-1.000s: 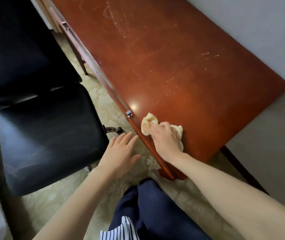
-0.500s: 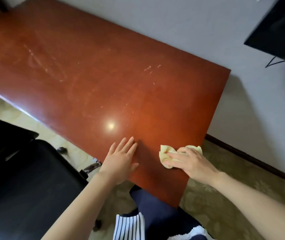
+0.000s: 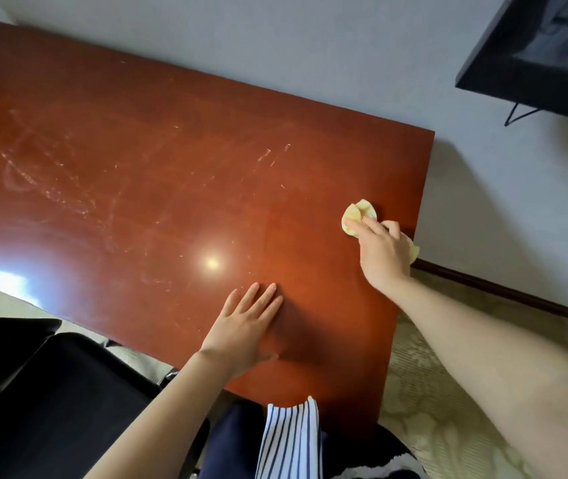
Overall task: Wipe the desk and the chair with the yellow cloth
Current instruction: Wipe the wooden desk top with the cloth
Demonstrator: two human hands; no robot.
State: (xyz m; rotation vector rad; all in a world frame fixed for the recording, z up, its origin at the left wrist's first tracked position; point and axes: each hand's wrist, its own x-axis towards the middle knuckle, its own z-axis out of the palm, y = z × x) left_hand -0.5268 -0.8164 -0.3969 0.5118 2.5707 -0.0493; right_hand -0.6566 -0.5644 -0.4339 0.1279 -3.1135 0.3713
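The person's right hand (image 3: pixel 384 252) lay near the right edge of the reddish-brown bench (image 3: pixel 137 174), its fingers (image 3: pixel 367 224) bent over the bunched yellow cloth (image 3: pixel 358 214) and holding it against the wood; cloth showed at both sides of the hand. The left hand (image 3: pixel 244 331) rested flat on the bench nearer the body, fingers straight and close together, thumb out to the side. Pale streaks marked the bench's left half (a lamp's glare shone in the polish). The black chair (image 3: pixel 51 402) stood at the lower left on the patterned carpet (image 3: pixel 424 402). A dark screen (image 3: pixel 545 53) hung on the wall.
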